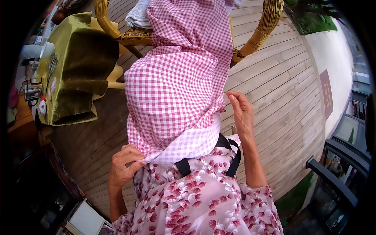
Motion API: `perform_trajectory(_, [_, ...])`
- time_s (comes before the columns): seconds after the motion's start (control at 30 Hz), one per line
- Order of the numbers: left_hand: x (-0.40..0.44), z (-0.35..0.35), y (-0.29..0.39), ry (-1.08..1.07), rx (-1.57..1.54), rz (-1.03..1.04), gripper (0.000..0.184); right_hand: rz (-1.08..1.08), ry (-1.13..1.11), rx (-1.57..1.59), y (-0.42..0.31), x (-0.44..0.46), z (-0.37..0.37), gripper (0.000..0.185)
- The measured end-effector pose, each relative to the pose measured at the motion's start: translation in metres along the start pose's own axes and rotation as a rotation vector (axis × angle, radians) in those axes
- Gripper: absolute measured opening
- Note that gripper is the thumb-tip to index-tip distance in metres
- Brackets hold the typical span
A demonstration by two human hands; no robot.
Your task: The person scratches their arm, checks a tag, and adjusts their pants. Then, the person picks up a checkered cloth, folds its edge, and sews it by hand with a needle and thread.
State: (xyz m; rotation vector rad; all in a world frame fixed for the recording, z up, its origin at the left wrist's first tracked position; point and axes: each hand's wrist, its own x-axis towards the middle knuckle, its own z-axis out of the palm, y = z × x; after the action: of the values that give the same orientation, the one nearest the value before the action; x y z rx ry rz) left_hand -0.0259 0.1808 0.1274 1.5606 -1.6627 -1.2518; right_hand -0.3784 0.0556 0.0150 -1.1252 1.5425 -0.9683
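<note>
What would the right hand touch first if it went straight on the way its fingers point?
Most likely the checked cloth, close by the fingertips of the right hand, though depth is unclear.

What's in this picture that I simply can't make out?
All in the head camera's view:
Under the pink checked cloth: hidden by the cloth itself.
Wicker chair: cut off by the top edge, its seat largely covered by the cloth.
Right hand: anything thin in its grasp would be too small to tell.
Small things on the green-covered table: too small, many blurred.
</note>
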Motion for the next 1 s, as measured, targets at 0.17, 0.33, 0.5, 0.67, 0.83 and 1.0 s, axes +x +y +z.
perform_trajectory(0.17, [0.003,0.001,-0.001,-0.012,0.017,-0.020,0.013,-0.017,-0.117,-0.053,0.016,0.007,0.005,0.018])
perform_trajectory(0.33, [0.004,0.001,-0.003,-0.025,0.027,-0.098,0.021,-0.279,-0.310,-0.119,0.013,0.023,0.016,0.027])
perform_trajectory(0.5, [0.011,0.001,0.005,-0.031,0.025,-0.109,0.024,-0.273,-0.484,-0.134,0.010,0.036,0.020,0.025])
perform_trajectory(0.67, [0.015,0.002,0.010,-0.024,-0.004,-0.133,0.025,-0.008,-0.538,0.361,0.002,0.056,0.003,0.023])
perform_trajectory(0.83, [0.025,0.000,0.012,-0.007,-0.054,-0.122,0.028,0.007,-0.544,0.382,-0.033,0.063,-0.012,0.019])
perform_trajectory(1.0, [0.066,0.003,0.038,0.118,0.072,-0.019,0.025,0.033,-0.557,0.348,-0.058,0.066,-0.009,0.020])
